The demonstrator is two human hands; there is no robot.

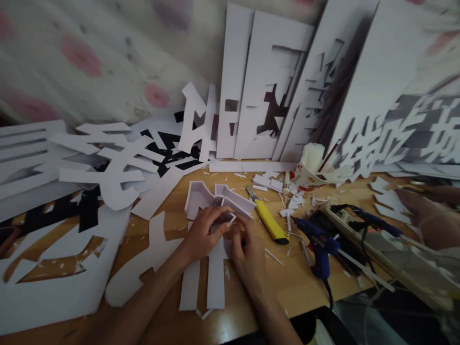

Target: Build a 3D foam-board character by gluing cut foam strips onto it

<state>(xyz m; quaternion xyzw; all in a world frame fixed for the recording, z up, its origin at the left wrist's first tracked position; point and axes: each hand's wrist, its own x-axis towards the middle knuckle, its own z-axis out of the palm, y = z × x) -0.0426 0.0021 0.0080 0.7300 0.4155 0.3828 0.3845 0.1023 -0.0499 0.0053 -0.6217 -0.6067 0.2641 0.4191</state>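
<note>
A white foam-board shape with raised side walls [198, 195] stands on the wooden table in front of me. My left hand [205, 231] is closed on its near part, thumb and fingers pinching a wall. From the right, my right hand [247, 251] grips the same near part, fingers curled in; its fingertips are partly hidden. Below my hands, flat white strips [216, 282] point toward me; whether they join the walled shape is hidden. A flat white cut-out [154, 258] lies left of them. The yellow utility knife [271, 221] rests just right of the walled shape.
A blue glue gun [319, 247] with a glue stick lies at right, near a power strip [381, 244]. A paper cup [309, 167] holds white sticks. Cut-out boards [268, 86] lean at the back. Piled cut-outs [115, 167] cover the left. Another person's arm [429, 215] is far right.
</note>
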